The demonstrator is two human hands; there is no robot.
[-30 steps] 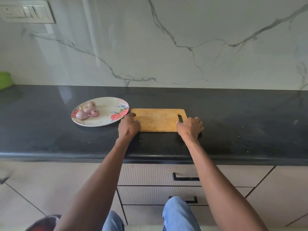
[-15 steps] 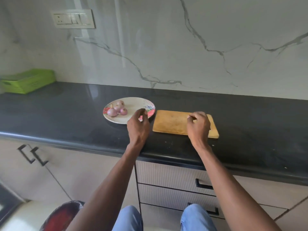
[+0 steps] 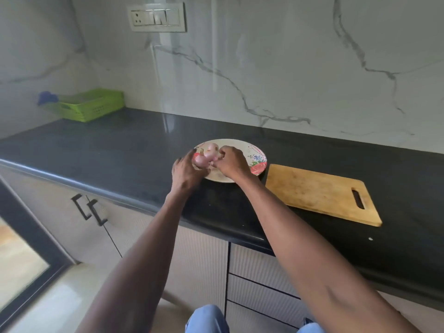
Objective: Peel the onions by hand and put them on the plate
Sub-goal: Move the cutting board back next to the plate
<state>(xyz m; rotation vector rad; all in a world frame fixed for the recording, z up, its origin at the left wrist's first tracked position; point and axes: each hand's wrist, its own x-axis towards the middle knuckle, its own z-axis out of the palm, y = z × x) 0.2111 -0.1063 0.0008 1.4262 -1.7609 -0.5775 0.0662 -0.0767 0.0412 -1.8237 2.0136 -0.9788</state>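
A white plate (image 3: 242,148) with a floral rim sits on the black counter. Over its left side my left hand (image 3: 186,173) cups a pink-purple onion (image 3: 200,160), fingers curled under it. My right hand (image 3: 231,162) reaches in from the right, and its curled fingertips pinch the same onion's right end. A second onion (image 3: 212,147) lies on the plate just behind. Motion blur hides the exact finger contact, and any other onion is hidden by the hands.
A wooden cutting board (image 3: 319,193) with a handle slot lies right of the plate. A green plastic basket (image 3: 92,104) stands at the far left corner against the marble wall. Drawers and cabinet handles (image 3: 89,209) run below the counter edge.
Both hands left the cutting board and moved left to the plate. They now close on an onion there. The view has swung left, which brings the basket into sight.
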